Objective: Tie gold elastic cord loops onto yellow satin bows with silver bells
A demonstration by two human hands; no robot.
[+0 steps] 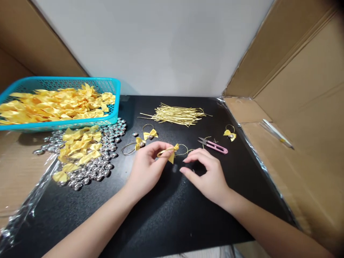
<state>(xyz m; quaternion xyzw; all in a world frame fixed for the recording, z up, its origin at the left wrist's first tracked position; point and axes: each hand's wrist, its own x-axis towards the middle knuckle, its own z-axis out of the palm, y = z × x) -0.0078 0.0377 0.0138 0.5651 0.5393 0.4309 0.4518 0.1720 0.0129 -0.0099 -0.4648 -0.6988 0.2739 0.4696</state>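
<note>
My left hand (147, 166) pinches a yellow ribbon bow (172, 157) between thumb and fingers, over the middle of the black table. A thin gold cord loop (183, 147) stands out from the bow toward the right. Just beside that loop is my right hand (206, 172), its thumb and fingertips apart with nothing visible between them. Left of my left hand lies a finished-looking bow with a silver bell and a cord loop (139, 144). Another such bow (150, 134) rests behind it. Pink-handled thread snips (215, 146) lie beyond my right hand, near short cord scraps.
A turquoise basket (117, 96) full of yellow bows stands at the back left. In front of it, loose bows (80, 143) lie on many silver bells (99, 170). Gold cords (180, 114) are piled at the back. Right: a looped bow (230, 135) and a white cutter (278, 134).
</note>
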